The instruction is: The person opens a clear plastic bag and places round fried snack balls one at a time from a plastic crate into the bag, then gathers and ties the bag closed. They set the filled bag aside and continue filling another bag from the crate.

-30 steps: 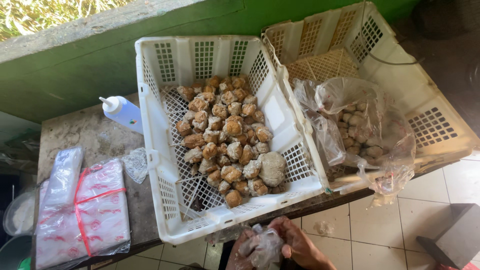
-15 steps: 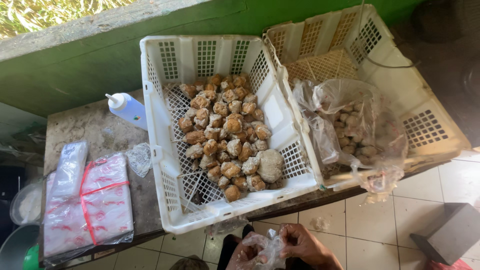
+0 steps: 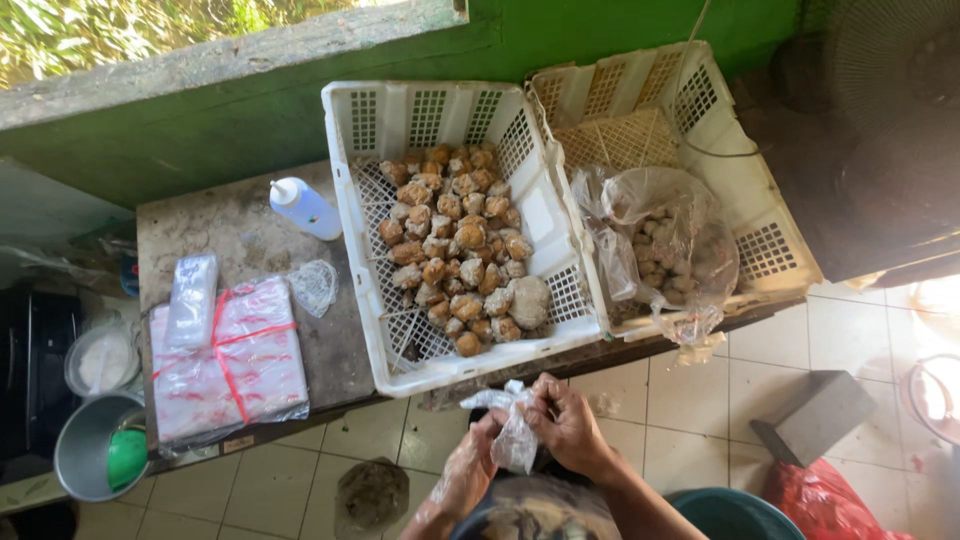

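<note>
Below the table edge, over the tiled floor, the left hand (image 3: 470,468) and the right hand (image 3: 568,425) both pinch a small clear plastic bag (image 3: 515,435), fingers closed on its crumpled film between them. Just above stands a white slatted crate (image 3: 440,115) of brown lumps (image 3: 455,245); beside it a second crate (image 3: 700,90) holds a filled clear bag (image 3: 670,235). A squeeze bottle (image 3: 305,208) and a stack of plastic bags (image 3: 228,355) lie on the table (image 3: 225,225).

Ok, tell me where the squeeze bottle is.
In the head view, the squeeze bottle lies on the stone table, just left of the white crate.
</note>
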Motion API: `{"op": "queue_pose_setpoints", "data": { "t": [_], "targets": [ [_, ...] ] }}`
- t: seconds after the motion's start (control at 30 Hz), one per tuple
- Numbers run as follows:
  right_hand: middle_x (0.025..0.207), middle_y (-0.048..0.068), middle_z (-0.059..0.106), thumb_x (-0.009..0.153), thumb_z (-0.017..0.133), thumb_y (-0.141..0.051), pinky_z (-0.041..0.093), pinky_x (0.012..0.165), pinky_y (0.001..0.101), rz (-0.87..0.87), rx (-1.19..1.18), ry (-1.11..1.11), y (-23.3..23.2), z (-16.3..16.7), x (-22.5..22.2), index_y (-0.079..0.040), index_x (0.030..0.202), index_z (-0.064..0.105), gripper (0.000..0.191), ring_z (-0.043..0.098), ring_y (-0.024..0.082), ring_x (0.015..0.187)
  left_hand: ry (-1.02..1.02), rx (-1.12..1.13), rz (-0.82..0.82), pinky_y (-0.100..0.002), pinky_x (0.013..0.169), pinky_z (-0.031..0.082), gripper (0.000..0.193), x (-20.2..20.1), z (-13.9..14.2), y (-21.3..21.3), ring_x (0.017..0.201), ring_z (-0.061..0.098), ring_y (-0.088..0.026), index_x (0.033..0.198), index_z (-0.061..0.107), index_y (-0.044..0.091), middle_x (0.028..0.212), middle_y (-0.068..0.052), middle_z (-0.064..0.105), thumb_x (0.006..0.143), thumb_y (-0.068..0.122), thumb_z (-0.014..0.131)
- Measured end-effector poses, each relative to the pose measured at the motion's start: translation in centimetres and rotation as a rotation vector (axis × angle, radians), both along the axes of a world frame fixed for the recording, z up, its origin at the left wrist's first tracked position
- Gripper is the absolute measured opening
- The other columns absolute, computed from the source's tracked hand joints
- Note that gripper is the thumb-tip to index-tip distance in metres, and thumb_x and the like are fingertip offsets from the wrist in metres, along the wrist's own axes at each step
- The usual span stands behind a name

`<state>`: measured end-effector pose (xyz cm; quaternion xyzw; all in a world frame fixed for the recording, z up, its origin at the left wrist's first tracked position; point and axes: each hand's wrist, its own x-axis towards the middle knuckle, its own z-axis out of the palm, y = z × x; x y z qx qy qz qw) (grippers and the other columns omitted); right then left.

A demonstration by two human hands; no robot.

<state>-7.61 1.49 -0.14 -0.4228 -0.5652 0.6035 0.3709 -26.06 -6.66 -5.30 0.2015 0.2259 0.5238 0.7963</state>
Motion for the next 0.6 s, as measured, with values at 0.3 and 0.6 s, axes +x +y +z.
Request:
{"op": "queue_pose_setpoints", "data": {
  "t": [0.3, 0.6],
  "targets": [
    [0.081, -0.006, 0.045, 0.1, 0.066, -0.009, 0.043, 0.067, 0.0259, -0.049, 0.062, -0.043, -0.3, 3.3, 0.6, -0.008, 0.084, 0.054, 0.02, 0.042, 0.005, 0.078, 0.459, 0.039, 0.234, -0.026, 0.082, 0.05, 0.022, -0.5, 7.5, 3.4, 0.095, 0.057, -0.008, 0.114, 0.058, 0.007, 0.105, 0.001, 0.06, 0.095, 0.004, 0.068],
    [0.093, 0.001, 0.06, 0.098, 0.055, -0.001, 0.05, 0.073, 0.0256, -0.292, -0.057, 0.438, 0.1, 4.8, -1.0, -0.009, 0.086, 0.052, 0.016, 0.056, 0.008, 0.078, 0.447, 0.037, 0.372, -0.022, 0.083, 0.046, 0.012, -2.7, 10.0, 5.8, 0.091, 0.052, -0.007, 0.108, 0.054, 0.007, 0.102, 0.001, 0.055, 0.103, 0.0, 0.062]
  ]
}}
